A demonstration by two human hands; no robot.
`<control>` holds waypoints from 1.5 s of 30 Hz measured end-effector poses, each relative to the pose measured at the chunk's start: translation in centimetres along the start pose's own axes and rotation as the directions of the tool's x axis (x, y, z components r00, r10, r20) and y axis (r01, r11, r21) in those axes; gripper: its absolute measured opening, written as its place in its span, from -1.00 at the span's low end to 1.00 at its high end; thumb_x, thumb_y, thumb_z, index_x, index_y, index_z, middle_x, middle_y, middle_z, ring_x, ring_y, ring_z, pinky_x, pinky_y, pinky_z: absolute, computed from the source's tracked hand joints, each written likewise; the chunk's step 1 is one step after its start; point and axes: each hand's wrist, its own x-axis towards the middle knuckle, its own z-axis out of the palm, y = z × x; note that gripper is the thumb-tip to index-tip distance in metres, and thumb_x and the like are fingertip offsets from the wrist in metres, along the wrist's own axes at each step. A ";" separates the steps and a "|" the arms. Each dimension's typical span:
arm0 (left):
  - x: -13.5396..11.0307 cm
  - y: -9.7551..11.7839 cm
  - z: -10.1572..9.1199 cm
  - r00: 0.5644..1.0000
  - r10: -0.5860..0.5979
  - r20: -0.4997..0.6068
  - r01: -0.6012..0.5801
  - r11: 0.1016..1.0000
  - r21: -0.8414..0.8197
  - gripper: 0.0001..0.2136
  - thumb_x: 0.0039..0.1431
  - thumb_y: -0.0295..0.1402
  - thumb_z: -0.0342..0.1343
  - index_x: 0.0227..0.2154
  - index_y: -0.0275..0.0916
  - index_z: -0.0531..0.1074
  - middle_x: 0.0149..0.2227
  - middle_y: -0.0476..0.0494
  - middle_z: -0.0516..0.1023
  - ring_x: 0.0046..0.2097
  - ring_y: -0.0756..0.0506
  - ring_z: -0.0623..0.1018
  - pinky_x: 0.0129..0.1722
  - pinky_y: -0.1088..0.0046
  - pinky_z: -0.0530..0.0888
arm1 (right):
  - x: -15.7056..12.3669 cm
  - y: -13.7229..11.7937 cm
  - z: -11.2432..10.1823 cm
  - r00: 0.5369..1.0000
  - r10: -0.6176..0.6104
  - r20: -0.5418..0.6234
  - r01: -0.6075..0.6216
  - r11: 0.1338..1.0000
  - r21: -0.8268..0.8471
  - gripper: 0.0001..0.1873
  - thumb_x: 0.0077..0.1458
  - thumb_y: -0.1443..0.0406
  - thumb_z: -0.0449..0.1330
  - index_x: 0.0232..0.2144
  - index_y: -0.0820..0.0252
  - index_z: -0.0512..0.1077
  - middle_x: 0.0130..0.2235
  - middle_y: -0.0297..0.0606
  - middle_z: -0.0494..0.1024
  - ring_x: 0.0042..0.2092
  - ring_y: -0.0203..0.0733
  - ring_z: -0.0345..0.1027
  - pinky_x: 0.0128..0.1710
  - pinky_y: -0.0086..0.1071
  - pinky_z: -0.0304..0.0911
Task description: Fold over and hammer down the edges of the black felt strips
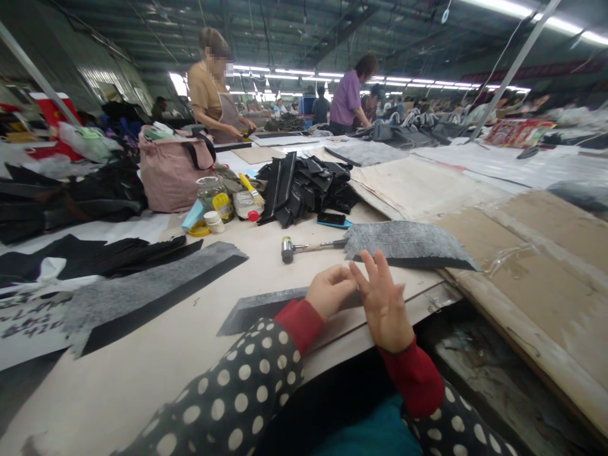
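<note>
Felt strip [266, 307] lies under my left hand [330, 292], whose curled fingers pinch its far edge; just right, my right hand [386, 304] is spread, fingertips meeting the left's. Beyond them lies a hammer [304, 247]. I'd keep the pinch firm and the edge straight.

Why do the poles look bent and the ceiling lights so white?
Head view: the wide lens leans and stretches things near the edges, like the pole; the ceiling lights glare to plain white; the hammer by the hands stays sharp; faraway workers look soft.
</note>
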 end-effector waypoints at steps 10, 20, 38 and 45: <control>-0.1 -0.1 0.1 1.000 0.016 0.010 -0.016 0.999 0.030 -0.92 -0.12 -0.39 0.01 -0.61 -0.29 0.26 -0.66 0.14 0.20 -0.63 0.14 0.11 -0.59 0.58 0.11 | 0.6 -1.4 -0.2 0.962 0.254 -0.104 -0.181 0.872 0.454 -0.45 0.04 -0.09 -0.23 -0.02 -0.06 0.20 0.08 -0.29 0.21 0.06 -0.11 0.12 0.09 -0.08 -0.15; -0.1 0.1 0.0 0.999 0.013 0.042 -0.015 0.999 0.048 -0.90 -0.14 -0.35 0.00 -0.59 -0.29 0.25 -0.63 0.10 0.20 -0.60 0.12 0.15 -0.59 0.57 0.10 | 1.0 -2.1 -0.9 0.938 0.323 -0.129 -0.207 0.818 0.537 -0.44 0.00 -0.10 -0.15 -0.03 -0.03 0.21 0.06 -0.27 0.24 0.04 -0.14 0.15 0.06 -0.15 -0.03; -0.7 0.5 0.2 0.980 0.059 0.192 -0.060 0.998 0.000 -0.79 0.02 -0.23 -0.02 -0.48 -0.31 0.31 -0.57 0.04 0.24 -0.58 0.11 0.17 -0.60 0.59 0.12 | 1.1 -1.1 -3.6 0.958 0.222 -0.184 -0.238 0.969 -0.072 -0.67 -0.03 0.08 0.08 -0.25 0.10 0.40 -0.21 -0.24 0.46 -0.18 -0.20 0.31 -0.15 -0.24 0.22; -0.6 0.3 0.1 0.983 0.072 0.171 -0.079 0.996 0.034 -0.76 -0.03 -0.20 0.07 -0.50 -0.31 0.31 -0.58 0.06 0.24 -0.53 0.10 0.21 -0.50 0.58 0.20 | 0.6 -2.7 -4.2 0.996 -0.031 0.088 0.081 0.758 -0.648 -0.83 0.01 0.26 0.08 -0.35 0.17 0.42 -0.34 -0.26 0.43 -0.27 -0.23 0.28 -0.24 -0.33 0.20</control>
